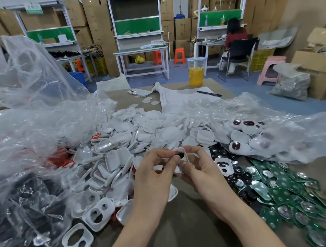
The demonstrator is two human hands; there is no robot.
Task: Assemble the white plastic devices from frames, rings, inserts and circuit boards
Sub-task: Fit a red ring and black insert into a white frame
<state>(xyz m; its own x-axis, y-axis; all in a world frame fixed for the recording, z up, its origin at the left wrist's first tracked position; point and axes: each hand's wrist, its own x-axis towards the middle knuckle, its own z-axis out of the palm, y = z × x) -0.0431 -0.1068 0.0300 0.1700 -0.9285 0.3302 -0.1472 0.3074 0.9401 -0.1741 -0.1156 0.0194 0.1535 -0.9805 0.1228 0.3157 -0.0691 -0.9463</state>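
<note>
Pinching a white frame (183, 151) between both hands, low centre of the view. The left hand (154, 176) is curled on the frame's left side, with its thumb against a small black piece (181, 156) sitting in the frame. The right hand (200, 169) is clamped on the right side, thumb at the lower edge. The frame is held tilted above the desk (186, 230), clear of the heaps; how the black piece seats is hidden by the thumbs.

Just left of the wrists lie loose two-hole frames (98, 213) on the desk. Behind the hands is a big heap of white shells (139, 129). Red rings (62, 162) show at the heap's left, partly under a clear plastic bag (32, 133). Right of the hands are shiny black inserts (222, 152), then a spread of green circuit boards (280, 190) running to the desk's right edge. Finished units with red-rimmed dark eyes (238, 146) lie on a second clear bag (295, 128).

At the far end of the desk are a phone (140, 92), a paper sheet (185, 98) with a pen (208, 93) on it, and a cup of yellow drink (196, 72). A seated person (236, 33) is at a far bench, back turned.
</note>
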